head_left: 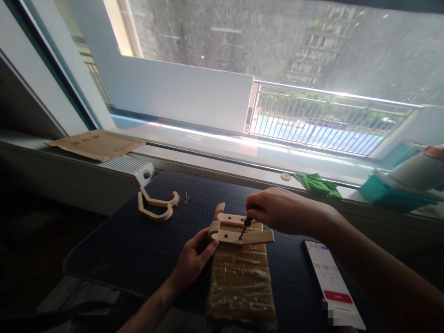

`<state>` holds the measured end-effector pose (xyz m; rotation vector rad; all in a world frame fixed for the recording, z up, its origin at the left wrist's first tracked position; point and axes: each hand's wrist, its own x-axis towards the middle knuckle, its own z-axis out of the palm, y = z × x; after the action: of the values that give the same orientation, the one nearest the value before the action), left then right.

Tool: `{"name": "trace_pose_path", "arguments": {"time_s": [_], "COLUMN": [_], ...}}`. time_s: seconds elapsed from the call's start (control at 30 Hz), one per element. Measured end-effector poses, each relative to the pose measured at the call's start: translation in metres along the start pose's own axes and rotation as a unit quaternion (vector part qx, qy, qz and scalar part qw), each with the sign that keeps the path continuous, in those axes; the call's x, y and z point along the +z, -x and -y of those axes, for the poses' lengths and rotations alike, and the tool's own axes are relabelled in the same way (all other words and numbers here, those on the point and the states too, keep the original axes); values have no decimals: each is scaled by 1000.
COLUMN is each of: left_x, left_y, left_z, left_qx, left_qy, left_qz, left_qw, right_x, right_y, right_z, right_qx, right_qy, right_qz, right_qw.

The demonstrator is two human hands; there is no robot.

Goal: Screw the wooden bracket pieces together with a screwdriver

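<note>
Right hand (280, 210) comes in from 4 o'clock, forearm crossing the table's right side, wrist level, knuckles up. Fingers clenched around the dark handle of a small screwdriver (244, 226). The shaft slants down toward 7 o'clock, and its tip sits on the face of the near wooden hook (249, 237).

Left hand (192, 259) rises from 6 o'clock, palm turned inward. The thumb presses the curved left end of the near wooden hook, with the fingers curled below it, gripping that end. How far the fingers wrap underneath cannot be told.

The near wooden hook lies flat at frame centre, on the far edge of a plastic-wrapped pack (239, 277). A second hook (231, 217) lies just behind it at 12 o'clock, touching or nearly so.

Around:
- Dark table (138, 249) carries everything.
- Two spare hooks (156, 206) lie at 10 o'clock of the work, well apart from it, with a few screws (187, 199) just beside them.
- A phone (331, 286) lies screen-up at 4 o'clock, under the right forearm's line.
- A green cloth (317, 185) lies on the sill at 2 o'clock, with a teal box (391, 194) farther right.
- A cardboard sheet (95, 144) lies on the sill at 10 o'clock.

The right hand's knuckles hide part of the second hook's right end.
</note>
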<state>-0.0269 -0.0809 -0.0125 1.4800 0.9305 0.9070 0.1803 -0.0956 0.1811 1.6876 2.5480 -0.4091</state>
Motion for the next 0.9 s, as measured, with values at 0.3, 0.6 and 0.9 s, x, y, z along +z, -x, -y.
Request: {"name": "trace_pose_path", "arguments": {"time_s": [0.3,0.6,0.9], "left_x": [0,0,1], "left_y": [1,1,1], "left_z": [-1,-2,-5], "left_qx": [-7,-7,-17], "left_qy": [-13,-11,-7], "left_qz": [-18,-14,-21], "left_qw": [1000,1000,1000], "right_x": [-10,-4,-10], "right_y": [6,5,2], "right_z": [9,4,6], "right_qx": [-29,-3,-32], "right_qy": [8,-7,11], "right_qz": [29,4,16], "right_qw": [999,1000,999]}}
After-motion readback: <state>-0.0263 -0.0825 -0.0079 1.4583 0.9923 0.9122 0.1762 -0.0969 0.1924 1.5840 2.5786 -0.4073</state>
